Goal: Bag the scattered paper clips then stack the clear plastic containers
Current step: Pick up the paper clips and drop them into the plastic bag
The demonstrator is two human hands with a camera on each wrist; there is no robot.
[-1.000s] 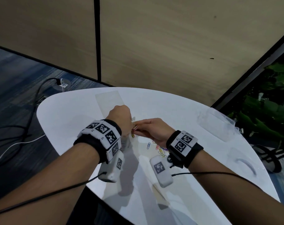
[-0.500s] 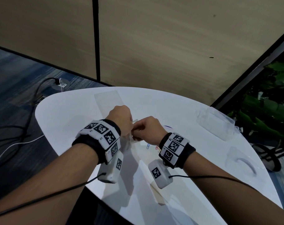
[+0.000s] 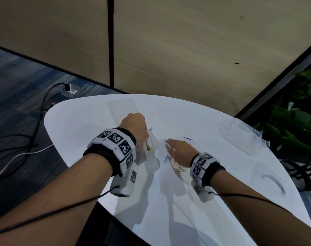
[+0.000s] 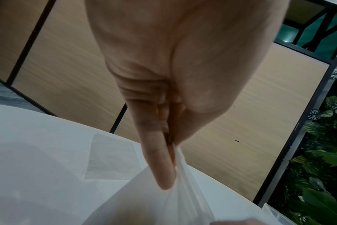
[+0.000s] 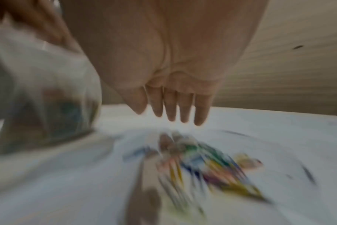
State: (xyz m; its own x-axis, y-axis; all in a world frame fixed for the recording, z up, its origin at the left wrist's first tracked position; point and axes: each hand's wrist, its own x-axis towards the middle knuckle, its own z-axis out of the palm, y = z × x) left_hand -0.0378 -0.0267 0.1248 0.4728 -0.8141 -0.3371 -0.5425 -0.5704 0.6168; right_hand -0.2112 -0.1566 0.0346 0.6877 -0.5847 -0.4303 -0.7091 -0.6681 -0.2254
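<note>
Left hand (image 3: 134,127) (fist) pinches bag (image 3: 149,151) — lifted.

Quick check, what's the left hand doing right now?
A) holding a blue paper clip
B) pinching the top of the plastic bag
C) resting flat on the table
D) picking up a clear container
B: the left hand pinches the gathered top of the plastic bag between thumb and fingers.

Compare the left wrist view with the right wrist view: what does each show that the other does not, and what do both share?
Only the left wrist view shows the left hand pinching the plastic bag at its top edge, sharply. Only the right wrist view shows the loose coloured paper clips, blurred, under the right hand with its fingers extended. Both show the bag, the white table and the wooden wall panel.
</note>
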